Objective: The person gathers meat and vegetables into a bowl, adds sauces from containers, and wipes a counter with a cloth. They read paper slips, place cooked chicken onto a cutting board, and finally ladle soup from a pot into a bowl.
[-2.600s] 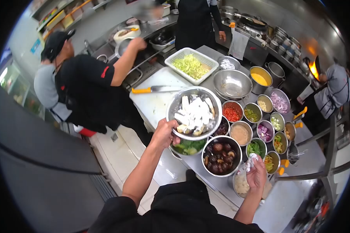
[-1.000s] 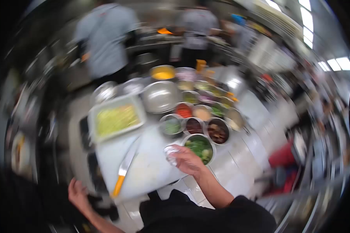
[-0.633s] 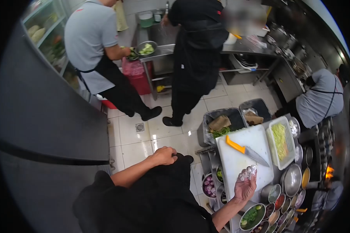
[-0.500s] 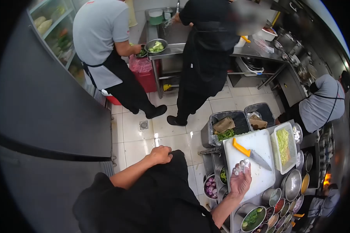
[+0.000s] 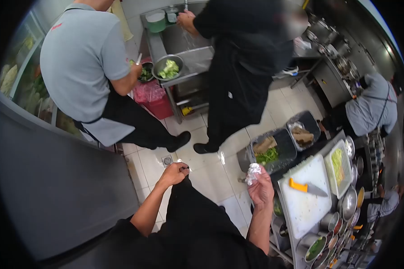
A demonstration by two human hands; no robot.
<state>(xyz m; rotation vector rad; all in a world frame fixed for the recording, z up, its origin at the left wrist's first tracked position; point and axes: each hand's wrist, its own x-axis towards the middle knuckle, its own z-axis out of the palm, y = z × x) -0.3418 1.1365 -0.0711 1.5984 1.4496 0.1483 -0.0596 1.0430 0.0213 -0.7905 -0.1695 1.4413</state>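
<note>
My right hand [image 5: 261, 191] is raised over the floor and grips a crumpled ball of clear plastic film [image 5: 253, 172], held just short of the lined waste bins [image 5: 274, 152] that hold scraps and greens. My left hand [image 5: 174, 173] is closed against my dark apron [image 5: 197, 210] at my hip, pinching the cloth. To my right lies the white cutting board [image 5: 304, 197] with an orange-handled knife [image 5: 307, 188] on it.
Steel bowls of chopped ingredients [image 5: 327, 233] line the prep table beside a white basket of shredded cabbage [image 5: 337, 167]. Two people stand ahead at a sink counter [image 5: 184, 54] with a bowl of greens [image 5: 168, 68]. Another person [image 5: 372, 107] works at right. A grey fridge door [image 5: 54, 179] is at left.
My view has swung left, away from the prep table. My right hand carried the plastic ball off the cutting board toward the bins. My left hand stayed at my apron.
</note>
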